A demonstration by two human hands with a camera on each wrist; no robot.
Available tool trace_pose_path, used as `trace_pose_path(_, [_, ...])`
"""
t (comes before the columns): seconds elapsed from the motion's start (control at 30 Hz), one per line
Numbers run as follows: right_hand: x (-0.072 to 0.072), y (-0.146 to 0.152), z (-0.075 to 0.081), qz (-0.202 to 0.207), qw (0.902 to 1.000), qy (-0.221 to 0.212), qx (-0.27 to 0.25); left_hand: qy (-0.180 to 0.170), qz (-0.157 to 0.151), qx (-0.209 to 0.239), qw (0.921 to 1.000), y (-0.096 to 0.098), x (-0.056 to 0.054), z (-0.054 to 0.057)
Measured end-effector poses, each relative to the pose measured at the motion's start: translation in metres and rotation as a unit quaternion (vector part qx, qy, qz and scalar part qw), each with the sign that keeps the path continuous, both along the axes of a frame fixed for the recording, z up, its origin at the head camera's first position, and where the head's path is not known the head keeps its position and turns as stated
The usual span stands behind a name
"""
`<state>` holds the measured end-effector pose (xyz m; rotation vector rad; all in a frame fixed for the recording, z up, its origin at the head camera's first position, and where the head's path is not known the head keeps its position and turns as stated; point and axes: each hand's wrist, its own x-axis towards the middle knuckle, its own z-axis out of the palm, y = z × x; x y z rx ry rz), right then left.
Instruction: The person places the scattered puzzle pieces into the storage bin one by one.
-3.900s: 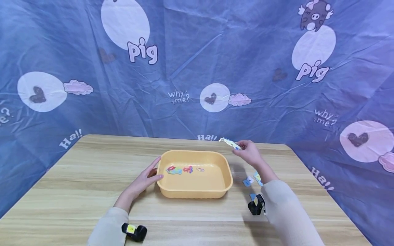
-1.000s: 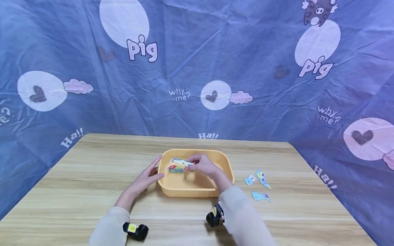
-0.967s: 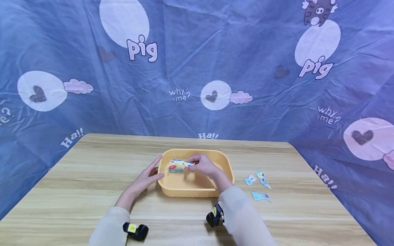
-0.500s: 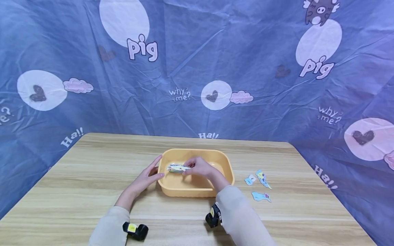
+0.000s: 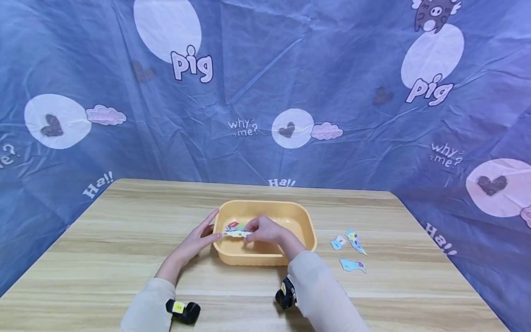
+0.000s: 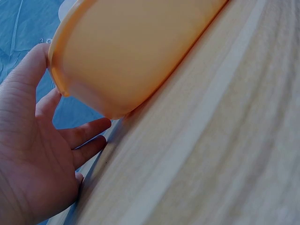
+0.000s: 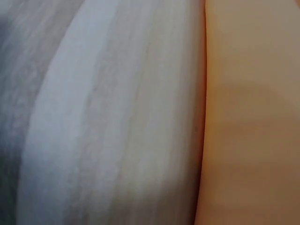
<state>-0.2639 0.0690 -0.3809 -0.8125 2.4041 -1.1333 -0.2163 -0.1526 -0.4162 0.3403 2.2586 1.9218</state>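
Note:
A shallow yellow plastic basin [image 5: 265, 261] stands on the wooden table. My left hand [image 5: 195, 244] holds its left end, the thumb hooked over the rim [image 6: 58, 84] and the other fingers along the outer wall. Inside the basin, my right hand [image 5: 267, 230] pinches a thin, irregular printed cut-out piece [image 5: 235, 234], seen nearly edge-on with a pale face. Just behind it lies a red and green cut-out piece [image 5: 234, 226], partly covered by the held one. The right wrist view shows only the tabletop and the basin's side [image 7: 253, 117], no fingers.
Right of the basin lie a small blue and white piece [image 5: 338, 242], a long yellow and blue piece [image 5: 355, 242] and a light blue piece [image 5: 352, 265]. A blue curtain [image 5: 249, 92] with pig prints hangs behind the table's [image 5: 124, 258] far edge.
My right hand has carried the pale piece from above the table right of the basin into the basin, then shifted it toward the near side. The left hand has kept its place.

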Motion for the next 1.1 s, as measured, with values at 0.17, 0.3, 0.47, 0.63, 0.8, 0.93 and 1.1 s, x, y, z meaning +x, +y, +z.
trace_pose_path(0.17, [0.0021,0.0002,-0.001,-0.007,0.9997,0.001,0.021,0.004,0.002,-0.001,1.0,0.0006,0.0011,0.0])
trace_pose_path(0.3, [0.0038,0.0007,-0.0012,-0.009,0.9994,0.008,0.034,0.007,0.0,0.001,1.0,0.0016,0.0025,-0.0004])
trace_pose_path(0.47, [0.005,0.0005,-0.0023,-0.007,0.999,0.02,0.039,0.007,0.002,0.002,1.0,0.0027,0.0037,-0.0004])
trace_pose_path(0.63, [0.0062,0.0,-0.0016,-0.007,0.9987,0.026,0.042,0.006,0.003,0.003,1.0,0.0033,0.0048,-0.0004])
trace_pose_path(0.8, [0.0063,-0.0002,-0.0019,-0.007,0.9987,0.029,0.041,0.005,0.004,0.004,1.0,0.0039,0.0056,-0.0001])
trace_pose_path(0.93, [0.0072,-0.0003,-0.0011,-0.007,0.999,0.021,0.04,0.005,0.007,0.003,1.0,0.0043,0.0059,0.0008])
trace_pose_path(1.1, [0.0083,-0.0009,-0.0009,-0.013,0.9988,0.012,0.045,0.002,0.005,0.002,1.0,0.0045,0.0057,0.0009])
